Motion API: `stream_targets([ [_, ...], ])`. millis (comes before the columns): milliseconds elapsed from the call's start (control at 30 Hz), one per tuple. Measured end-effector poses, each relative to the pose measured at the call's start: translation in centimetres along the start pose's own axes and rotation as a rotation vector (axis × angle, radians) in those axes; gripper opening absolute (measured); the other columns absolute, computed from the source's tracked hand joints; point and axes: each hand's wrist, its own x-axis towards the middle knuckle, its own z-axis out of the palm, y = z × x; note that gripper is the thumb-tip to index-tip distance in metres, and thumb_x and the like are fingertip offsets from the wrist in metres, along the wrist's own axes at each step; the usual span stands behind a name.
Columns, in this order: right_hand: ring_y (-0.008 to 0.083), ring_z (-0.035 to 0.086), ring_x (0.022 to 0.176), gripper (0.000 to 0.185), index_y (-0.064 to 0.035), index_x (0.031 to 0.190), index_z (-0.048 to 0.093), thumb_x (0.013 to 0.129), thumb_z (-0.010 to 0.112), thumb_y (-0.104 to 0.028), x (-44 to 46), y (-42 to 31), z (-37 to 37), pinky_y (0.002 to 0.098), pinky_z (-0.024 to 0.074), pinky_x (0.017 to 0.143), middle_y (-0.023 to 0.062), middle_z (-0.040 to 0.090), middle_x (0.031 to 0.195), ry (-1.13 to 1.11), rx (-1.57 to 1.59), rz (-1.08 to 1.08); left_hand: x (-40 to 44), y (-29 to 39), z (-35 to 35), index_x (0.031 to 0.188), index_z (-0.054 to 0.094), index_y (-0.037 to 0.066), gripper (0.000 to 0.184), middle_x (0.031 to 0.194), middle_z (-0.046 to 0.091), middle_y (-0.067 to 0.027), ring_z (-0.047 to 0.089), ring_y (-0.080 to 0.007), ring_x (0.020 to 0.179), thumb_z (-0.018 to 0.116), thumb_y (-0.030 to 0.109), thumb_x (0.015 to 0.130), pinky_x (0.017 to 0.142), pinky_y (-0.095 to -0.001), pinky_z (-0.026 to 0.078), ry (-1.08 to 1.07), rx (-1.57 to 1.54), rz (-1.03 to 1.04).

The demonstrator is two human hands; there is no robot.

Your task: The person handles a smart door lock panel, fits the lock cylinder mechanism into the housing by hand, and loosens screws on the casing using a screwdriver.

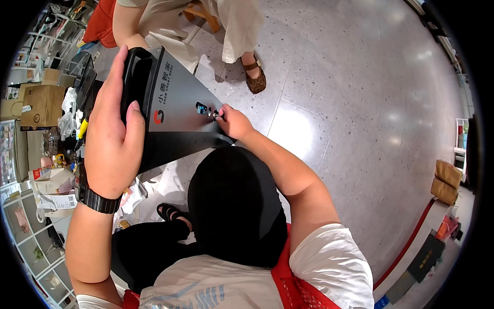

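A tall grey metal case (180,98) with a black top end, printed lettering and a red logo stands tilted in front of my body. My left hand (110,129), with a black watch on its wrist, lies along the black top end, fingers stretched out and thumb apart. Near a small display on the grey face, my right hand (234,122) has its fingers closed round a small metal knob or key (217,116), mostly hidden by the fingers.
Another person (180,26) in light trousers sits just beyond the case, one patterned shoe on the tiled floor (334,103). Cardboard boxes (43,105), bags and white shelving (38,244) line the left. Brown paper packages (446,181) lie at the right edge.
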Motion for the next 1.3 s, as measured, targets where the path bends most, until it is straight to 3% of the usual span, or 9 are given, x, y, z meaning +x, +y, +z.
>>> stream_targets([
  [100,0.0433,0.062,0.084,0.019,-0.0056,0.103,0.048,0.098,0.050,-0.024,-0.2,0.4,0.1,0.0523,0.0487,0.073,0.0220,0.065,0.086,0.023,-0.120,-0.210,0.0,0.1,0.1,0.152,0.034,0.005,0.064,0.131,0.056,-0.0244,0.058,-0.0374,0.118,0.047,0.000,0.089,0.101,-0.0382,0.044,-0.001,-0.008,-0.006],
  [300,0.0431,0.062,0.086,0.014,-0.0066,0.101,0.050,0.100,0.042,-0.018,0.3,0.0,0.1,0.0516,0.0492,0.071,0.0214,0.065,0.087,-0.021,-0.171,-0.171,0.0,0.0,0.1,0.152,0.034,0.004,0.064,0.133,0.055,-0.0248,0.057,-0.0377,0.120,0.047,-0.001,0.089,0.103,-0.0385,0.043,-0.001,-0.003,-0.009],
  [400,0.0426,0.063,0.086,0.013,-0.0071,0.101,0.051,0.096,0.045,-0.017,0.2,-0.4,-0.1,0.0511,0.0504,0.070,0.0207,0.065,0.088,-0.035,-0.234,-0.146,0.0,0.1,0.0,0.152,0.034,0.004,0.064,0.134,0.054,-0.0249,0.056,-0.0375,0.122,0.046,-0.001,0.089,0.104,-0.0385,0.042,-0.007,-0.009,-0.018],
  [600,0.0318,0.066,0.077,0.011,-0.0102,0.096,0.054,0.086,0.054,-0.014,0.3,1.5,0.7,0.0443,0.0534,0.064,0.0115,0.064,0.082,0.101,-0.518,-0.439,0.1,0.1,0.1,0.152,0.034,0.004,0.064,0.135,0.054,-0.0245,0.056,-0.0372,0.123,0.046,-0.001,0.089,0.104,-0.0388,0.042,-0.003,0.014,0.011],
  [800,0.0262,0.065,0.074,0.006,-0.0103,0.089,0.056,0.084,0.058,-0.014,0.3,1.1,0.6,0.0401,0.0529,0.059,0.0074,0.062,0.080,0.148,-0.556,-0.472,0.1,0.2,0.1,0.152,0.034,0.005,0.064,0.132,0.055,-0.0238,0.058,-0.0362,0.117,0.046,-0.001,0.090,0.100,-0.0385,0.045,-0.010,0.003,-0.009],
  [1000,0.0250,0.065,0.079,0.005,-0.0086,0.089,0.056,0.086,0.053,-0.011,0.3,1.0,0.3,0.0386,0.0535,0.063,0.0075,0.063,0.082,0.085,-0.576,-0.508,0.1,-0.3,0.1,0.150,0.036,0.004,0.063,0.123,0.058,-0.0218,0.060,-0.0361,0.106,0.048,-0.003,0.088,0.094,-0.0381,0.048,0.018,-0.029,0.046],
  [1067,0.0263,0.065,0.080,0.006,-0.0077,0.090,0.056,0.086,0.053,-0.010,0.2,1.1,0.6,0.0393,0.0537,0.065,0.0087,0.063,0.083,0.081,-0.563,-0.487,0.0,0.6,-0.4,0.150,0.036,0.005,0.065,0.121,0.058,-0.0225,0.059,-0.0381,0.106,0.049,-0.003,0.087,0.094,-0.0390,0.048,-0.015,-0.037,-0.067],
  [1167,0.0286,0.065,0.081,0.007,-0.0068,0.091,0.055,0.085,0.052,-0.009,0.4,1.1,0.8,0.0407,0.0538,0.069,0.0103,0.063,0.084,0.056,-0.532,-0.445,0.0,-0.4,-0.1,0.150,0.036,0.006,0.067,0.120,0.058,-0.0222,0.059,-0.0403,0.102,0.051,-0.004,0.085,0.090,-0.0405,0.049,0.050,-0.011,0.059],
  [1300,0.0309,0.066,0.084,0.008,-0.0062,0.093,0.055,0.085,0.051,-0.008,0.4,0.8,0.5,0.0418,0.0539,0.072,0.0122,0.065,0.086,0.009,-0.509,-0.408,-0.1,0.1,-0.3,0.150,0.036,0.006,0.068,0.119,0.058,-0.0227,0.060,-0.0424,0.099,0.051,-0.004,0.084,0.088,-0.0425,0.050,0.019,-0.072,-0.035],
])
